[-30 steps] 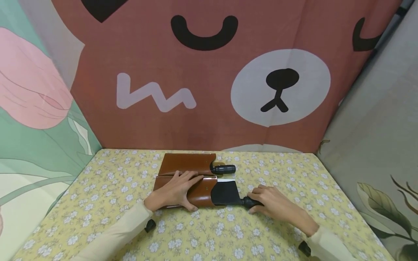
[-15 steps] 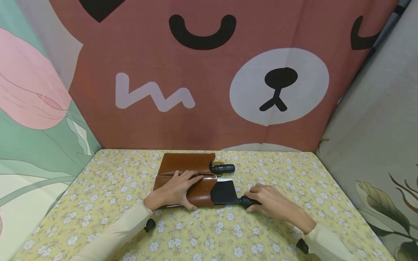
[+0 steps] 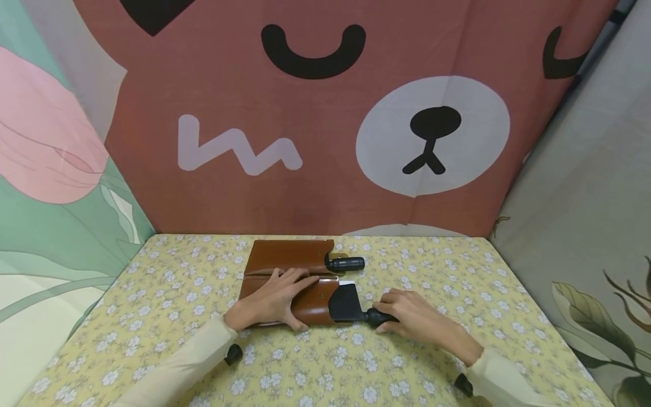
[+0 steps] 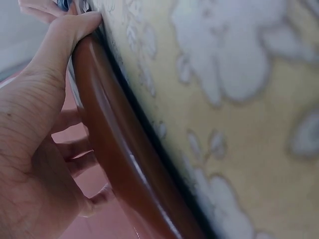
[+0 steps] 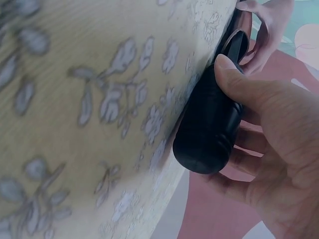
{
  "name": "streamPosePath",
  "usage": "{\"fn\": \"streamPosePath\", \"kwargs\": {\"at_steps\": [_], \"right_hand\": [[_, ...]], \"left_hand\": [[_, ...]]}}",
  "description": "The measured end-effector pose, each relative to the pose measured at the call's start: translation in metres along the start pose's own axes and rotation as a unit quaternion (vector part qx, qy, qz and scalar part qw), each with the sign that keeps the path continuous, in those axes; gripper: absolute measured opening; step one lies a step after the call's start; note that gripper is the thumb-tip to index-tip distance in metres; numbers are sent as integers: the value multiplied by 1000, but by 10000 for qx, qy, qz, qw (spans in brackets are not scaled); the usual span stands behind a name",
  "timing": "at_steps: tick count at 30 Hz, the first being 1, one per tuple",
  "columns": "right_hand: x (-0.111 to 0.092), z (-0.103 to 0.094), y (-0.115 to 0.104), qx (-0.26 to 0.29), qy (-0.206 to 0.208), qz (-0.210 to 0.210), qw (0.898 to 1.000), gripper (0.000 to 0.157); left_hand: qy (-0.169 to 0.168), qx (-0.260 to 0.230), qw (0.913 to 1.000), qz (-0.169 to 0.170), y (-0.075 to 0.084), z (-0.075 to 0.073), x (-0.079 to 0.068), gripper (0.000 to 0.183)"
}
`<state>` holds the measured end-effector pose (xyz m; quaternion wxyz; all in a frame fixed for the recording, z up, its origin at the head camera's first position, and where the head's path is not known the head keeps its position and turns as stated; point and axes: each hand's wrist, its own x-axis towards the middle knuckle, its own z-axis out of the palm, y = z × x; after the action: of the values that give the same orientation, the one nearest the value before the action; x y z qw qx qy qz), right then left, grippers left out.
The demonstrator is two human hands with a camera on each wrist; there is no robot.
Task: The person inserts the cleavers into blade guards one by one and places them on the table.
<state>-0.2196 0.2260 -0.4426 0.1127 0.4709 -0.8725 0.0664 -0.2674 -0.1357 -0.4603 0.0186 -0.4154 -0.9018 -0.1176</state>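
Observation:
A cleaver (image 3: 347, 304) with a dark blade and black handle lies partly inside a brown leather sheath (image 3: 314, 304) on the table. In the head view my right hand (image 3: 419, 321) grips the handle, whose rounded black end (image 5: 202, 144) shows in the right wrist view. Part of the blade is still visible outside the sheath's mouth; the rest is hidden inside. My left hand (image 3: 269, 299) spreads across the sheath and holds it, with the thumb on the near edge and the fingers toward the far edge. The sheath's glossy side (image 4: 112, 117) fills the left wrist view's middle.
Just behind lies a second brown sheath (image 3: 285, 256) with a black handle (image 3: 348, 263) sticking out to the right. A floral yellow cloth (image 3: 325, 373) covers the table. Printed bear fabric (image 3: 325, 192) hangs along the back edge, with curtains at both sides.
My right hand has moved left with the cleaver, and less of its blade shows outside the sheath. My left hand and the second sheath have stayed in place.

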Motion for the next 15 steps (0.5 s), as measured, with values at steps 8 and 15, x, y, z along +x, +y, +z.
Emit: {"fn": "streamPosePath", "kwargs": {"at_steps": [8, 15], "right_hand": [[4, 1, -3, 109, -36, 19, 9999, 42], [9, 3, -6, 10, 40, -64, 10000, 44]], "left_hand": [[-70, -107, 9999, -73, 3, 0, 1, 112], [-129, -189, 9997, -111, 4, -1, 3, 111]]}}
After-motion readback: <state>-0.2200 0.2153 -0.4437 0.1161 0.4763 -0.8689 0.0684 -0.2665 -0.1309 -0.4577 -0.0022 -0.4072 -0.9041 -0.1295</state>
